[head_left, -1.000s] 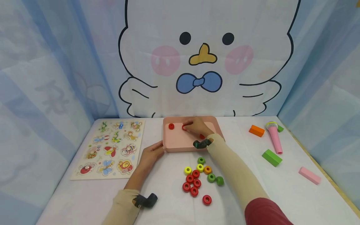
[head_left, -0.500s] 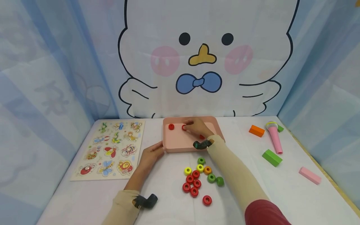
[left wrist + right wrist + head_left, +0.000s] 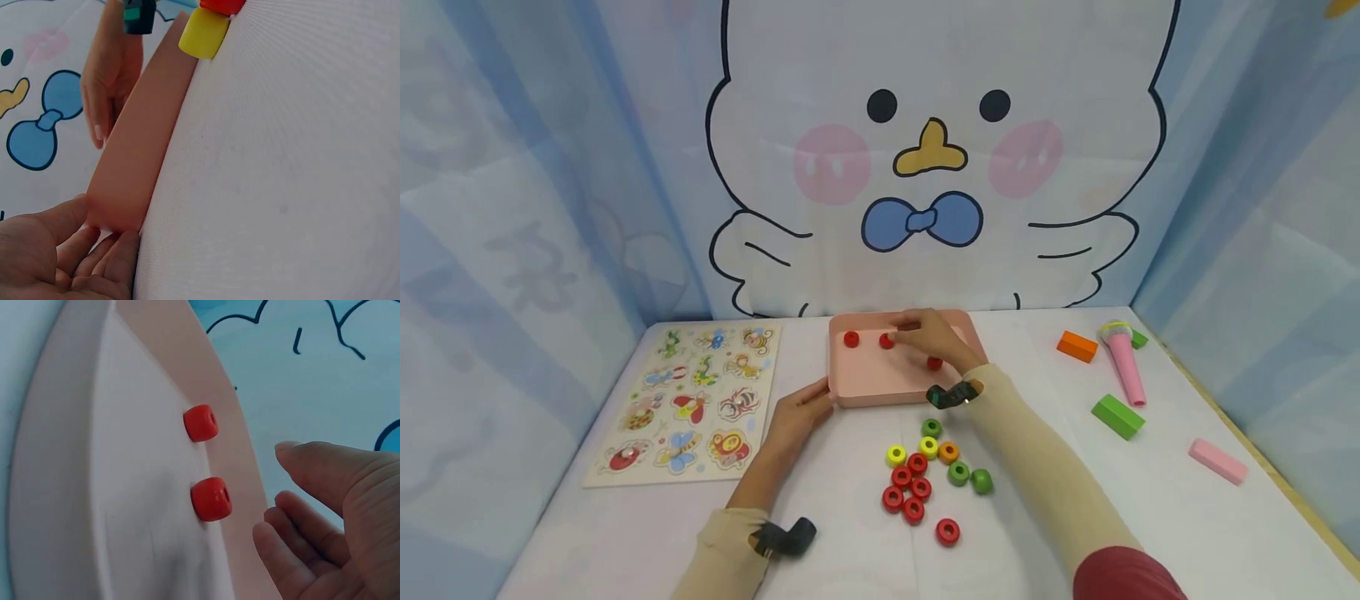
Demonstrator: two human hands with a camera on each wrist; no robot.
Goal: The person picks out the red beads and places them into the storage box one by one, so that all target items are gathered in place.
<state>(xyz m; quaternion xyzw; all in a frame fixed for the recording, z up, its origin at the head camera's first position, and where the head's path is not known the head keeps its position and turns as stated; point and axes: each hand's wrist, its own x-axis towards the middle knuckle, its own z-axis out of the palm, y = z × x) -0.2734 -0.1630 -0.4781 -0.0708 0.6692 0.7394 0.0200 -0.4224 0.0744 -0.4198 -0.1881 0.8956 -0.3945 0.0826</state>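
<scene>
- The pink tray [image 3: 857, 392] looks like smooth matt plastic, its wall even and unmarked in the left wrist view [image 3: 134, 156].
- The red beads [image 3: 210, 499] in it have a painted, faintly satin surface.
- The table cover [image 3: 281, 175] is a white cloth with a fine woven grain.
- The insect puzzle board [image 3: 688, 404] looks like pale wood with glossy printed pieces.
- The backdrop [image 3: 925, 167] is thin printed fabric, matt.

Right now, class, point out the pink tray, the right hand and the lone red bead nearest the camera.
pink tray [image 3: 880, 390], head view, bare floor.
right hand [image 3: 934, 335], head view, back of hand.
lone red bead [image 3: 947, 532], head view, its rim.
</scene>
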